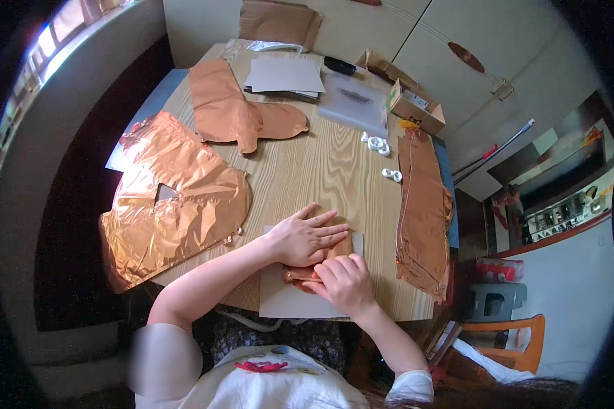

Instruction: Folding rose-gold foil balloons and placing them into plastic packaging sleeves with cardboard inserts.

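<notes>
Near the table's front edge, a folded copper-coloured foil balloon (300,275) lies on a white sheet (297,301). My left hand (299,238) rests flat on the foil, fingers spread and pointing right. Closer to me, my right hand (346,285) has its fingers closed on the balloon's near folded part. Both palms and fingers cover much of this balloon, so its full shape is hidden. To the left of my left forearm lies a large, shiny, unfolded copper foil balloon (208,201) with an opening in its middle.
Another flat foil balloon (218,109) lies at the far left, beside white sheets (284,73). A clear plastic bag (351,102) and small cardboard box (426,112) sit at the back. White ribbon rolls (376,144) lie near long folded foil balloons (419,211) along the right edge.
</notes>
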Available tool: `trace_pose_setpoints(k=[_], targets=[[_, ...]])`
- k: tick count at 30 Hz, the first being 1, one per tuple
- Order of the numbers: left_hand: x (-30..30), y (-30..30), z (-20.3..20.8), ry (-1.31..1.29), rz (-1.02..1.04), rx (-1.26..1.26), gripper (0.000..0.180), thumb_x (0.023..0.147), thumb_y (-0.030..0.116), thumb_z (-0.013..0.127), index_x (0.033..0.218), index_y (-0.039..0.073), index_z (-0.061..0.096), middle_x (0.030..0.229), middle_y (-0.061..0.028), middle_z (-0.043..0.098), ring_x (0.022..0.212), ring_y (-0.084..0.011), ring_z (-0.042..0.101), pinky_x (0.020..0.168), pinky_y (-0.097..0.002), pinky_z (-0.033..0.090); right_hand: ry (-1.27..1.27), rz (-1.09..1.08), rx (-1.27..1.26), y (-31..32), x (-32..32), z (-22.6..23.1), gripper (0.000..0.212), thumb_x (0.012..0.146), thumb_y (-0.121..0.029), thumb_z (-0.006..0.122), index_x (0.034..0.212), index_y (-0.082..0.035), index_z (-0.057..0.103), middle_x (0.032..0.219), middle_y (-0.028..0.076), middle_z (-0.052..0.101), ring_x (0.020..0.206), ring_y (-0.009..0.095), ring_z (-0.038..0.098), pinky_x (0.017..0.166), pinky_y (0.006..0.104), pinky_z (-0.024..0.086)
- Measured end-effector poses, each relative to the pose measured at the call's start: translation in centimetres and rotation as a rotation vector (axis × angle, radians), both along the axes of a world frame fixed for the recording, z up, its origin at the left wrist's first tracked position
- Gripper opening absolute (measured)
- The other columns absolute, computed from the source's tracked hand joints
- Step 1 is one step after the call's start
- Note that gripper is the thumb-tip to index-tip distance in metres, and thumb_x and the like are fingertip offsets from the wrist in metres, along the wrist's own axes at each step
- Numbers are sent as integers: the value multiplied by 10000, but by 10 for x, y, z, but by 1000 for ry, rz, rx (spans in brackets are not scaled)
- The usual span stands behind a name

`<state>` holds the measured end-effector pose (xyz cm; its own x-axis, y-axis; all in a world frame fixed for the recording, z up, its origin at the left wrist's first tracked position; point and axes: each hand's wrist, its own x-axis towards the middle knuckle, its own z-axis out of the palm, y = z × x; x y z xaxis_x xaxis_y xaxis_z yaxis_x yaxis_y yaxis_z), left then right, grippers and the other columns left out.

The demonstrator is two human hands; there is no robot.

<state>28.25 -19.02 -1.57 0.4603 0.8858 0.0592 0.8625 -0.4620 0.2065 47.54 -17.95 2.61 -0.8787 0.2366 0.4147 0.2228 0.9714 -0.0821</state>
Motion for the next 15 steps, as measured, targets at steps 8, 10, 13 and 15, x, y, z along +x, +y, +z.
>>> trace_pose_setpoints(k=[8,10,13,15], targets=[[-4,1,-2,-85,-10,-23,569,964,390,301,1495,183,291,1558,15,259,1451,-265,181,1174,-528,79,24,13,77,6,-1,-7,74,762,-142,641,819,-112,603,793,12,566,768,181,576,728,340,439],[-4,2,-4,-91,-8,-21,572,963,389,305,1495,181,290,1559,14,257,1451,-265,181,1174,-527,82,43,31,102,7,-1,-11,73,769,-142,629,826,-111,596,790,13,557,764,179,570,734,339,442],[-4,2,-1,-92,-7,-33,575,961,385,312,1496,177,286,1560,13,255,1451,-265,180,1175,-524,85,-8,48,192,6,0,-13,100,768,-144,627,851,-105,587,784,16,536,750,179,556,733,347,442],[-4,1,1,-86,-6,-40,577,959,381,316,1497,175,282,1561,14,252,1451,-265,179,1176,-522,85,-20,44,236,5,-1,-13,87,786,-156,607,843,-103,568,767,13,510,749,166,541,704,330,432]])
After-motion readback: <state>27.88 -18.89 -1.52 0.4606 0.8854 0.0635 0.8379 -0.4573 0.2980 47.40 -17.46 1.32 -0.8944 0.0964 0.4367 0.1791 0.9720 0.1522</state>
